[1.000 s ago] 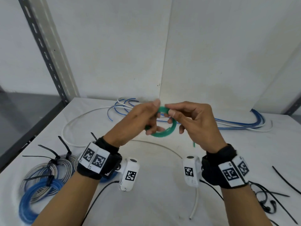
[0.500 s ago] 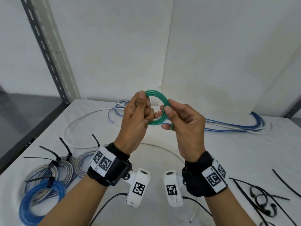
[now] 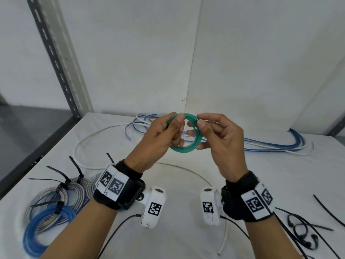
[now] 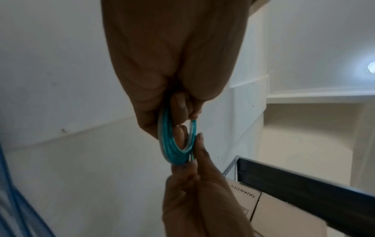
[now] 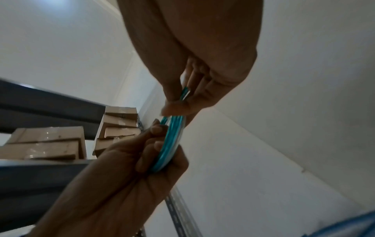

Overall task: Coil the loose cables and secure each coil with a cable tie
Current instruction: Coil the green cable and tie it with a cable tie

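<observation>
Over white table (image 3: 186,230): both hands pinching green coil (image 3: 183,147).

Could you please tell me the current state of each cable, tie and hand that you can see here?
Green cable: coiled, held above the table by both hands, no tie visible.
Left hand: grips the coil's left side.
Right hand: pinches the coil's right side.
Blue coil: tied, lying on the table.
Grey coils: tied, beside the blue coil.
Blue and white cables: loose, uncoiled.
Spare ties: loose, unused, at right.

Both hands (image 3: 188,139) lowered green coil (image 3: 183,147), now tilted flatter vs. 0.5 s ago.
</observation>
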Motion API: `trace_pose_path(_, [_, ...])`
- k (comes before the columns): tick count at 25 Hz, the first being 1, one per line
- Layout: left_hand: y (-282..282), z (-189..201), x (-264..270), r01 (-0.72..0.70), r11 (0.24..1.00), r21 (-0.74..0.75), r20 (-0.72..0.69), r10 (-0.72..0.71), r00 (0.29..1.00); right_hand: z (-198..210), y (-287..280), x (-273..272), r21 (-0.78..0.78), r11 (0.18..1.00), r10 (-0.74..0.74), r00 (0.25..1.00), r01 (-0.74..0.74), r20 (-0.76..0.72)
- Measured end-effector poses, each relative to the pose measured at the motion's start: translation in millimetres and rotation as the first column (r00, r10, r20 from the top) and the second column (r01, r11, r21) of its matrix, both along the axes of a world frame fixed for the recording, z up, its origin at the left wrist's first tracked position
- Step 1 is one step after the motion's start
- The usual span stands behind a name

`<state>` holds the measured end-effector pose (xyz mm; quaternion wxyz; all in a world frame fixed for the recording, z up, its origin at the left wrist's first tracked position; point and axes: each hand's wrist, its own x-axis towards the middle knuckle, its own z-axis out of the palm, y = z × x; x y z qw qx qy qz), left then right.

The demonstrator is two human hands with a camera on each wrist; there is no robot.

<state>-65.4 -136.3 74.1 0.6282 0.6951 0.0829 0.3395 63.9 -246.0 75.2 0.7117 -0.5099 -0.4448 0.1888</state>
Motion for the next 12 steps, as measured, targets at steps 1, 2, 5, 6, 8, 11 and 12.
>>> trace_pose_path(1, [-3,1,2,0.018,0.997,-0.07,0.049,-0.015,0.999,-1,1,-4,0.024,0.999,-0.025,0.998,0.026,-0.062])
trace_pose_path(2, [-5,1,4,0.032,0.991,-0.129,0.089,-0.021,0.996,-2,2,-7,0.045,0.998,-0.046,0.995,0.05,-0.093])
trace_pose_path(5, [-5,2,5,0.022,0.973,-0.228,0.176,0.019,0.984,-6,3,-12,0.051,0.998,-0.018,0.998,0.021,-0.054])
trace_pose_path(6, [-5,3,5,0.009,0.97,-0.244,0.19,0.039,0.981,-6,3,-12,0.039,0.999,-0.012,1.0,0.013,-0.021])
trace_pose_path(8, [-4,3,6,-0.002,0.965,-0.263,0.194,0.055,0.98,-7,5,-11,0.032,0.998,-0.055,0.997,0.053,0.056])
trace_pose_path(11, [-1,3,3,-0.033,0.979,-0.2,0.083,0.05,0.995,-5,1,0,0.017,0.997,-0.082,0.991,0.08,0.109])
trace_pose_path(12, [3,2,0,-0.05,0.989,-0.141,0.02,0.054,0.998,-2,-2,5,-0.008,0.999,-0.052,0.99,0.053,0.129])
